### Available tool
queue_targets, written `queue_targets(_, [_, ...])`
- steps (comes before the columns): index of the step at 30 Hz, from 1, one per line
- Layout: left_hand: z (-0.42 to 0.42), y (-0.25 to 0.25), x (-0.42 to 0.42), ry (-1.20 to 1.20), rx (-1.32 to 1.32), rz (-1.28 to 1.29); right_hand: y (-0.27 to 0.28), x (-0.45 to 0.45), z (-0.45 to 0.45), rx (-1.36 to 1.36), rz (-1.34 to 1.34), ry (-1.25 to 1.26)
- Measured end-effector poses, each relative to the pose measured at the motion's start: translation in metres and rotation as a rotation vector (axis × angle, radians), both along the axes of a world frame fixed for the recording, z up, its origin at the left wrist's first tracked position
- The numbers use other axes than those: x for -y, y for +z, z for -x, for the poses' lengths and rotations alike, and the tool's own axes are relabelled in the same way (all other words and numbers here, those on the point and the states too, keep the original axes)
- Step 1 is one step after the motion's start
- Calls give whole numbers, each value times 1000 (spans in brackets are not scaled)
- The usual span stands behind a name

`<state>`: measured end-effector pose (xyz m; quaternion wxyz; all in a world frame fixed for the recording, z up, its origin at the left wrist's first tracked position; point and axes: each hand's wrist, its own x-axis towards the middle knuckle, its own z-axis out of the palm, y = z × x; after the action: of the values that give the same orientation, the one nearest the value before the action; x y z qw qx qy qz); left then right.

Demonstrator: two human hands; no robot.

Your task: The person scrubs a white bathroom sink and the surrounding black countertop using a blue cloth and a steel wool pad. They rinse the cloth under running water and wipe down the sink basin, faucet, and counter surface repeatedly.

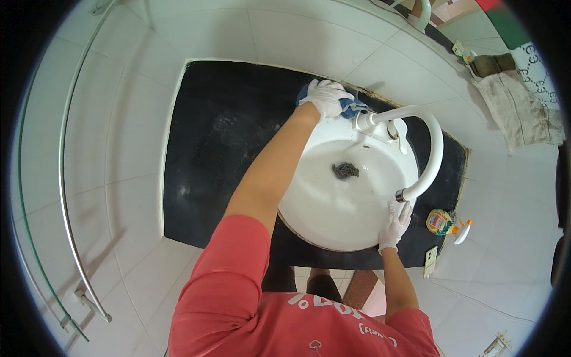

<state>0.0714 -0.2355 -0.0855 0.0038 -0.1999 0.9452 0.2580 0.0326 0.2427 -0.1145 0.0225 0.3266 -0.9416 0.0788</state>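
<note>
My left hand (328, 97), in a white disposable glove, presses a blue cloth (352, 108) onto the black countertop (209, 156) behind the sink, left of the faucet base. Folds of the cloth stick out on both sides of the hand. My right hand (394, 226), gloved too, rests with fingers extended on the right front rim of the white washbasin (330, 209), just below the spout tip. The white gooseneck faucet (435, 147) curves over the basin's right side. A dark grey scouring pad (345, 171) lies in the bowl, over the drain area.
A spray bottle (441, 222) with an orange and white nozzle stands on the counter at right, near a phone-like object (430, 262) at the edge. Cloths (513, 98) hang at upper right. Metal rails (62, 156) run along the left tiled wall.
</note>
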Motion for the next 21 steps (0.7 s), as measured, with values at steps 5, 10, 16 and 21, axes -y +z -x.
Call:
queue_targets(5, [-83,-7,-23,225,-116,18,14,3,-5,14,-48,-7])
queue_targets(10, [-185,-13,-68,461,-260,134,7,1,-3,13,-8,15])
queue_targets(16, [-247,19,-51,675,-527,-126,2,-7,1,37,-23,-11])
queue_targets(21, [-384,-15,48,1169,-470,-393,7,0,-2,80,-7,10])
